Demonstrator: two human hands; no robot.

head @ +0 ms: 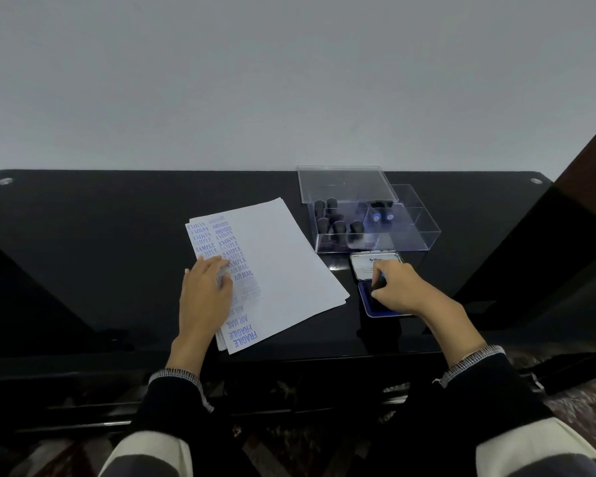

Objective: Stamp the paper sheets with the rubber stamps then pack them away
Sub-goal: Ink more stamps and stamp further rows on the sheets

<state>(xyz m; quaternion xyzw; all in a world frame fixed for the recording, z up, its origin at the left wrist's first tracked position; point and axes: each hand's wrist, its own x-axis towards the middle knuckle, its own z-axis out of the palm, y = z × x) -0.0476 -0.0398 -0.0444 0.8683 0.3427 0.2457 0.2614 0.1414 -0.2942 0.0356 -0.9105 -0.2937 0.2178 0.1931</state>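
Several paper sheets (pixel 283 256) read "SAMPLE", "FRAGILE".

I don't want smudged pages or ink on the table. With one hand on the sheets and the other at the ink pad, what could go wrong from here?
1. The left hand rests flat on the stamped column of the paper sheets; any wet ink there could smear.
2. The right hand holds a rubber stamp on the open ink pad; over-inking may blot the print.
3. The clear box stands just behind the pad, so lifting the stamp carelessly might knock it.
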